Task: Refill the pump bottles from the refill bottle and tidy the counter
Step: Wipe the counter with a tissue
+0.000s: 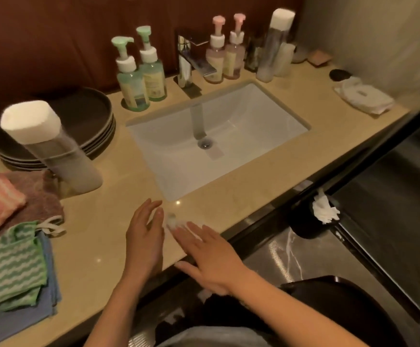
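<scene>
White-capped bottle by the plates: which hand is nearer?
Left. The left hand is right of the white-capped bottle, nearer the counter's front edge; the right hand is farther right, beyond the left hand.

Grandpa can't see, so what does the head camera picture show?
The left hand and right hand hover open over a beige counter before a white sink. Green pump bottles and pink pump bottles flank the faucet; a tall white-capped bottle stands left, by dark plates.
</scene>
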Tool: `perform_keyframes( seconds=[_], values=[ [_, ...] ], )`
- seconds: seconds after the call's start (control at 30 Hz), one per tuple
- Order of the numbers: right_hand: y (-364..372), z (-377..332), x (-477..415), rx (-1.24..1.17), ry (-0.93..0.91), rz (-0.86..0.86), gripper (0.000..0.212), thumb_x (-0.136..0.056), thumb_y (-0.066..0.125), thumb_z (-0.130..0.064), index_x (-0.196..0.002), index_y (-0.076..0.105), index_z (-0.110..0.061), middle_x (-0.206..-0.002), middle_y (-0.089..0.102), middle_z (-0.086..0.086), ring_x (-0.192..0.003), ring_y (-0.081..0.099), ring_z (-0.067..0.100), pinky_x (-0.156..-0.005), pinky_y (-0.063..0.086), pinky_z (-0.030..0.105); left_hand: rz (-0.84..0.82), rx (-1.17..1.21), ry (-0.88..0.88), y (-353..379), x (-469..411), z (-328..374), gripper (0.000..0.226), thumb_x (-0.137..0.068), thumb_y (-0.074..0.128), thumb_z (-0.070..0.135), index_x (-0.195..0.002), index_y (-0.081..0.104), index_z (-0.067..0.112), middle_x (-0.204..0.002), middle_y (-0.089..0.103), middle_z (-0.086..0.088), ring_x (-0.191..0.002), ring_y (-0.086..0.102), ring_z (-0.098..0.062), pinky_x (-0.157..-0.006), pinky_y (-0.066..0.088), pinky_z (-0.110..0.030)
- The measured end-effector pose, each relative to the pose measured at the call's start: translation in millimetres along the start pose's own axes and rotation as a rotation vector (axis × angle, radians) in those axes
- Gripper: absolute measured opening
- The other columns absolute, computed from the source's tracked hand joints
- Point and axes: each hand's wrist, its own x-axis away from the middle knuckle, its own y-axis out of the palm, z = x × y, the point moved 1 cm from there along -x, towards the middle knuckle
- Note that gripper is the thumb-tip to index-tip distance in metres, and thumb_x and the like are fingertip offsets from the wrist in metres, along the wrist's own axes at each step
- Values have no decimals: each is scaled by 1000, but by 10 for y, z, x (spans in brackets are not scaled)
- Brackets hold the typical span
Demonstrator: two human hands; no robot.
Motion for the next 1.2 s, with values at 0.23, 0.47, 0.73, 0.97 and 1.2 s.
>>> perform_keyframes(
  seconds=[0.23,0.47,0.73,0.97,1.2],
  values=[
    [-644,1640,303,-41,307,96,64,-94,15,-60,-147,-12,-37,-158,5,-7,-145,1,13,-118,13,41,-90,-101,23,515,-109,148,19,-98,44,27,-106,55,40,-140,46,5,-128,44,-16,-110,32,-41],
    [-833,2243,-40,-116,503,229,70,-96,21,-55,-149,-16,-27,-159,7,5,-146,4,24,-116,9,43,-83,-106,31,787,-165,211,19,-97,45,28,-104,57,41,-136,50,5,-125,48,-17,-109,34,-46],
    [-428,1197,-454,-100,149,102,71,-94,20,-59,-150,-10,-26,-159,-3,-1,-145,-10,16,-119,1,42,-8,-81,31,969,-225,307,21,-98,45,22,-111,60,27,-133,52,3,-124,46,-12,-107,35,-37],
    [-321,1120,69,-20,-156,-20,67,-97,23,-56,-152,8,-19,-159,7,-1,-145,-6,12,-118,-2,33,19,-72,28,1142,-296,382,21,-98,45,23,-111,61,26,-129,51,10,-121,44,-6,-98,33,-24],
    [-797,2166,377,22,19,-8,67,-95,19,-57,-146,-20,-37,-157,-3,-12,-144,-5,10,-119,6,37,-2,-107,18,1290,-307,371,20,-97,45,26,-111,60,29,-130,51,9,-123,47,-12,-107,36,-36]
  ],
)
